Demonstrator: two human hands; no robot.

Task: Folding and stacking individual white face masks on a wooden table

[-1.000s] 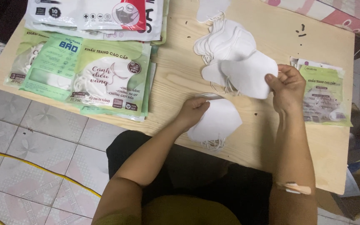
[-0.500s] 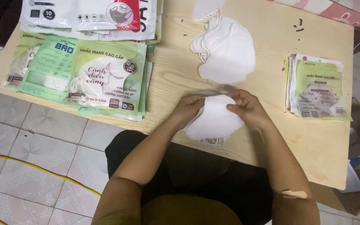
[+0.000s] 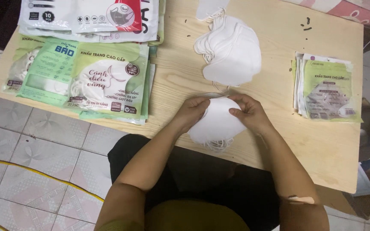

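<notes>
A small stack of white face masks (image 3: 216,124) lies at the near edge of the wooden table (image 3: 275,64), ear loops hanging over the front. My left hand (image 3: 193,112) grips its left side and my right hand (image 3: 249,112) grips its right side, thumbs on top. Just beyond my hands lies a bigger loose pile of white masks (image 3: 230,51).
Green mask packets (image 3: 103,81) lie stacked at the left, with white and red packets (image 3: 91,15) behind them. A thin stack of flat green pouches (image 3: 326,87) sits at the right. Tiled floor and a yellow cable (image 3: 35,173) lie below left.
My right hand brought a mask from the pile down onto the near stack. Both hands now hold the stack together at the table's front edge.
</notes>
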